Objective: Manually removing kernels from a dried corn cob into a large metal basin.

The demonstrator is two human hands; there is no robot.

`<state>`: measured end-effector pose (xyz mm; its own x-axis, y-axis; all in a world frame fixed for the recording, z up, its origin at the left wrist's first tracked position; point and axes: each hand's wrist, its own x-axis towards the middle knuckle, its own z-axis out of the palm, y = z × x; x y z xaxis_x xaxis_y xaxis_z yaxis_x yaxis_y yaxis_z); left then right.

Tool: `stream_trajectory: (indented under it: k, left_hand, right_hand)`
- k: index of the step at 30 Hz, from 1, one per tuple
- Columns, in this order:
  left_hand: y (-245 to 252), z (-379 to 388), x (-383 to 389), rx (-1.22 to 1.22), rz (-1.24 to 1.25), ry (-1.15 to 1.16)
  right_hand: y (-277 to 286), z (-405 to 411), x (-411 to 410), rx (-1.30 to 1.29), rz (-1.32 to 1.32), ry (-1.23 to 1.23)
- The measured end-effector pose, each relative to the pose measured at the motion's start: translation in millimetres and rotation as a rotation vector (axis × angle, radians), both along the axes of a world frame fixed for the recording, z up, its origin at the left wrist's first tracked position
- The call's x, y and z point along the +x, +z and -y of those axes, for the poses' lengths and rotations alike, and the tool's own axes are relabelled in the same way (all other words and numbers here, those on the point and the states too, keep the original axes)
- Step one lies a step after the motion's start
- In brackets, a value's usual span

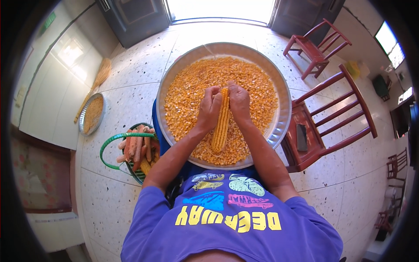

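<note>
A yellow ear of dried corn (222, 126) lies lengthwise between my hands, its far end gripped by both. My left hand (210, 106) holds that end from the left side, and my right hand (239, 99) from the right, with the thumbs near the tip. Beneath them, loose corn kernels (186, 98) cover most of a large round metal basin (283, 108) that rests on my lap. The near part of the ear touches the kernels. Some inner finger surfaces are hidden.
At the left stands a green-handled basket (137, 177) with corncobs (139, 144); beyond it are a small metal pan (104, 111) and a straw broom (102, 72). A red wooden chair (343, 131) bearing a dark flat object (301, 137) stands close at the right, another chair (311, 49) farther off.
</note>
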<state>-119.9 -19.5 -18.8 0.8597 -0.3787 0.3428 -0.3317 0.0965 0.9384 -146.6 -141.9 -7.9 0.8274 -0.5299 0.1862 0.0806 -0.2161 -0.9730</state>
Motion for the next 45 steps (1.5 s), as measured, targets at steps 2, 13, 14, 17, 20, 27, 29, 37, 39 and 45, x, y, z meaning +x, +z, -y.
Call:
stream_trajectory:
  k: [2, 13, 14, 17, 20, 27, 29, 37, 39, 45]
  left_hand:
    - [7, 3, -2, -0.028, -0.015, -0.066]
    - [18, -6, 24, -0.150, -0.366, -0.181]
    - [28, -4, 29, -0.156, -0.387, -0.137]
    - [36, -6, 54, -0.213, -0.450, 0.033]
    - [39, 7, 60, -0.273, -0.469, 0.085]
    - [11, 7, 45, -0.322, -0.448, 0.175]
    - [10, 12, 40, -0.326, -0.396, 0.156]
    - [-1, 2, 44, -0.341, -0.278, 0.112]
    - [-6, 1, 46, -0.359, -0.320, 0.061]
    - [-29, 6, 59, -0.172, -0.189, 0.213]
  right_hand:
    - [-6, 9, 4, 0.113, 0.089, -0.041]
    - [21, 13, -3, 0.177, 0.045, 0.050]
    - [24, 13, -6, 0.021, -0.036, 0.009]
    - [34, 4, -10, 0.092, -0.146, 0.166]
    - [-6, 7, 2, -0.013, -0.081, 0.296]
    - [17, -13, -14, 0.240, -0.342, 0.561]
    - [7, -20, -12, -0.330, -0.316, 0.307]
    - [-2, -25, -8, -0.276, -0.369, 0.308]
    - [-7, -22, -8, -0.146, -0.336, 0.258]
    - [-25, -23, 3, -0.113, -0.284, 0.314]
